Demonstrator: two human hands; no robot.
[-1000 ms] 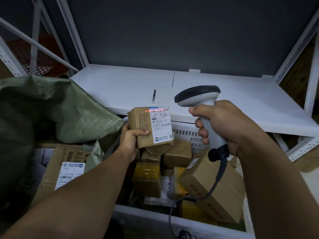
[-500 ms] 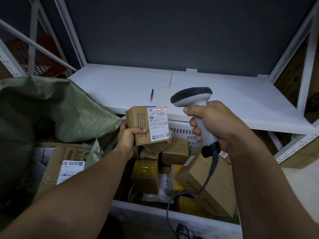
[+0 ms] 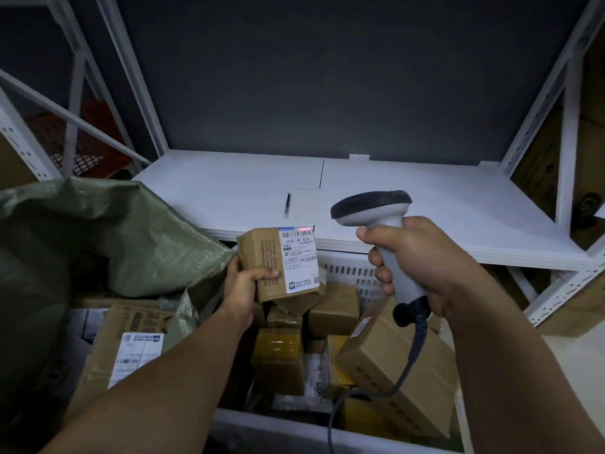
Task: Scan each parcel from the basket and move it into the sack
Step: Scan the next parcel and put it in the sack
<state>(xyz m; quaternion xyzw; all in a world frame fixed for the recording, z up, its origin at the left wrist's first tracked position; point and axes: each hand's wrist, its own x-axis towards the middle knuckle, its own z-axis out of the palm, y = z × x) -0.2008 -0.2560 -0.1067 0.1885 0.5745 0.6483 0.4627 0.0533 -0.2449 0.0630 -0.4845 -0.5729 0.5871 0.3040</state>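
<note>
1. The left hand (image 3: 244, 286) grasps a small cardboard parcel (image 3: 265, 257), with the thumb across its near face, and holds it upright above the far left part of the basket (image 3: 347, 273).
2. The parcel's white label (image 3: 299, 260) faces the person, and a thin red line (image 3: 306, 227) lies across the barcode at its top.
3. The right hand (image 3: 422, 267) is wrapped around the grey handle of a scanner (image 3: 376, 211). Its dark head points left toward the parcel, near it but apart.
4. A dark cable (image 3: 415, 348) hangs from the handle over the basket.
5. The basket holds more boxes: a large box (image 3: 393, 365) tilted at the right and a yellow-taped box (image 3: 278, 352) in the middle.
6. The green sack (image 3: 98, 237) lies open on the left, just beside the basket, with a labelled box (image 3: 131, 339) inside.
7. A pen (image 3: 287, 204) lies on the white shelf (image 3: 442, 204) behind.
</note>
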